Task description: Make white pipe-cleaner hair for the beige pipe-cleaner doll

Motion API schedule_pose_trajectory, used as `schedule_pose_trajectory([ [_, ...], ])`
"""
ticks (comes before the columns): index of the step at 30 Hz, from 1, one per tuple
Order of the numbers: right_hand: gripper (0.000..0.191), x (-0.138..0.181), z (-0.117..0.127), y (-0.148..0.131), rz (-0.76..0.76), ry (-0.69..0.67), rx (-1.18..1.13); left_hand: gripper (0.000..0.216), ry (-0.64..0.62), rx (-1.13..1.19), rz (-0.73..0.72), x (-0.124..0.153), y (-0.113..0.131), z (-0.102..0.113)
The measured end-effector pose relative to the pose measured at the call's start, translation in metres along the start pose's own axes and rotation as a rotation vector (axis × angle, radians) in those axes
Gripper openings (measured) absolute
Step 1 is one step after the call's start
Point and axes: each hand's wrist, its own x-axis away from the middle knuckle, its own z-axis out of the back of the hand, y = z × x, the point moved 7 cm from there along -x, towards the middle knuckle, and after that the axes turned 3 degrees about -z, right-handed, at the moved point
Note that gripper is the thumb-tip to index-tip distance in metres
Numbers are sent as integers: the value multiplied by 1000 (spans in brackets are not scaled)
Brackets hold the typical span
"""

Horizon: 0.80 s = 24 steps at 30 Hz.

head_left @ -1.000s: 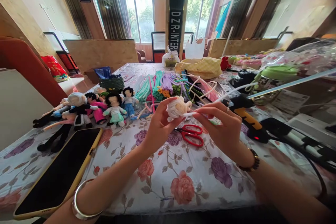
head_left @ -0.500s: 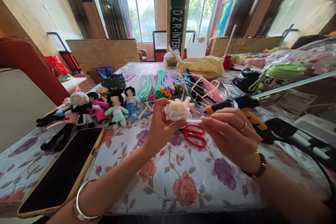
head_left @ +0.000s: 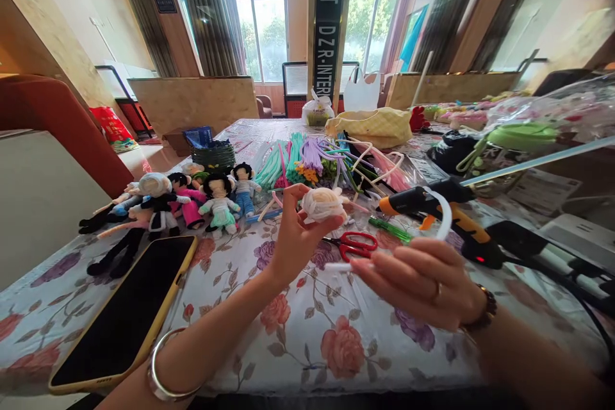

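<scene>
My left hand (head_left: 293, 237) holds up a small cream ball of wound pipe cleaner (head_left: 323, 204) above the table, pinched between thumb and fingers. My right hand (head_left: 418, 278) pinches a white pipe cleaner (head_left: 444, 214) whose free end curls up and over the hand; its tip (head_left: 336, 266) points left, below the ball and apart from it. Red-handled scissors (head_left: 353, 245) lie on the floral tablecloth (head_left: 307, 339) just behind both hands. An orange and black glue gun (head_left: 446, 218) rests to the right of them.
A phone in a yellow case (head_left: 122, 317) lies at the near left. Several small dolls (head_left: 187, 198) stand in a row behind it. A heap of coloured pipe cleaners (head_left: 317, 163), a yellow bag (head_left: 372, 125) and a green-lidded jar (head_left: 509, 147) sit farther back.
My right hand has drawn the white pipe cleaner down and away from the ball, toward me. The left hand keeps the ball at about the same spot.
</scene>
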Motion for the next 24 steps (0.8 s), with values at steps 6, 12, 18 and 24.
schedule_pose_trajectory([
  [6, 16, -7, 8, -23, 182, 62, 48, 56, -2, -2, 5, 1, 0, 0],
  [12, 16, -18, -2, -43, 18, -190, -35, 54, 9, -19, 3, 0, 0, 1],
  [18, 20, -28, 5, -58, -71, -249, -63, 55, 13, 26, 22, 0, -3, 2],
  [24, 23, -28, 7, -38, -181, -229, -36, 55, -2, 11, 11, 0, -1, 1],
])
